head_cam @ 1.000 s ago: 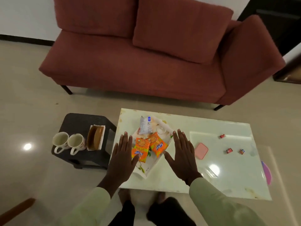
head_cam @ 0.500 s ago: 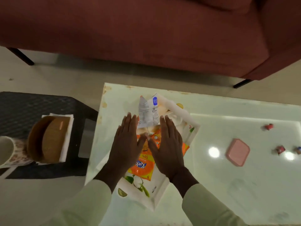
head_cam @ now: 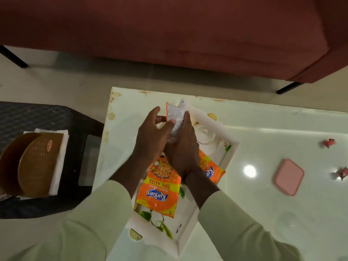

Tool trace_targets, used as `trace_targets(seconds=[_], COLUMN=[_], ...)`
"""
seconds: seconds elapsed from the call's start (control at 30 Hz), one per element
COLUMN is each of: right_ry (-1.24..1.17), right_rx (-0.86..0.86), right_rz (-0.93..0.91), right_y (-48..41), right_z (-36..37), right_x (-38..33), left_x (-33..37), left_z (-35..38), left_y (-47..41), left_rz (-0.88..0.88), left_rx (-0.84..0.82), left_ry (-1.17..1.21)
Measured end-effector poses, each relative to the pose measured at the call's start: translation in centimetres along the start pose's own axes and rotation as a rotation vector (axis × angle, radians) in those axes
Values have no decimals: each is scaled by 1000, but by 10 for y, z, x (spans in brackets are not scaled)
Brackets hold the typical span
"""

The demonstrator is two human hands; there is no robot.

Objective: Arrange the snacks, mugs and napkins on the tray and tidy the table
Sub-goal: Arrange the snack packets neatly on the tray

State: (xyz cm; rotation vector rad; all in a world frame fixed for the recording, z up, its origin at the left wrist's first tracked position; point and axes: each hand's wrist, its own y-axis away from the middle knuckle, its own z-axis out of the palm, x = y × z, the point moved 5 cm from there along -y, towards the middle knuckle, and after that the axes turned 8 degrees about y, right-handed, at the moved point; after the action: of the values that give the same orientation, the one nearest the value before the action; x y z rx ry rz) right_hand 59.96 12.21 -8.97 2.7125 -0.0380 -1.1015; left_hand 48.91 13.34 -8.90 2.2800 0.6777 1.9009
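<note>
The tray [head_cam: 228, 157] sits askew on the white table [head_cam: 263, 204], its left corner close to the table's left edge and its near corner close to the front edge. To the right of the tray the tabletop lies broad and mostly bare, with a pink lid [head_cam: 288, 177] and two small red wrappers [head_cam: 329, 143] well apart from the tray. A dark side table [head_cam: 75, 125] stands just left of the white table, and a red sofa [head_cam: 169, 34] runs along the far side.

Both hands meet above the tray's far half. The left hand [head_cam: 151, 137] and right hand [head_cam: 183, 146] together pinch a silvery white packet [head_cam: 176, 114] with an orange edge, held upright between the fingers; its small print is too fine to read.

Two orange packets lie flat on the tray. The nearer packet [head_cam: 160, 193] reads "Kurkure", "Masala Munch", "50% EXTRA" and "5", upside down to the camera. The second packet [head_cam: 211, 171] is half hidden under the right wrist.

On the side table a brown holder [head_cam: 35, 162] stands on a stack of white napkins [head_cam: 59, 157].
</note>
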Motion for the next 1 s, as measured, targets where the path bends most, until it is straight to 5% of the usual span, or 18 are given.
trace_targets(seconds=[0.13, 0.27, 0.37, 0.43, 0.57, 0.8, 1.0], right_ry=[-383, -649, -876, -783, -682, -514, -323], right_rx=[9, -161, -309, -230, 13, 102, 265], right_rz=[132, 172, 344, 377, 327, 239, 374], right_y=[-6, -4, 3, 1, -3, -32, -51], right_z=[-19, -34, -31, -33, -38, -54, -58], right_x=[-5, 5, 13, 17, 25, 31, 59], left_x=[14, 16, 9, 4, 0, 13, 27], left_z=[0, -9, 3, 6, -2, 5, 22], left_y=[21, 24, 24, 24, 21, -2, -47], left_rz=[-61, -33, -209, -212, -89, 132, 178], left_rx=[-59, -79, -302, -351, -183, -141, -94], left_ry=[333, 210, 244, 223, 92, -99, -338])
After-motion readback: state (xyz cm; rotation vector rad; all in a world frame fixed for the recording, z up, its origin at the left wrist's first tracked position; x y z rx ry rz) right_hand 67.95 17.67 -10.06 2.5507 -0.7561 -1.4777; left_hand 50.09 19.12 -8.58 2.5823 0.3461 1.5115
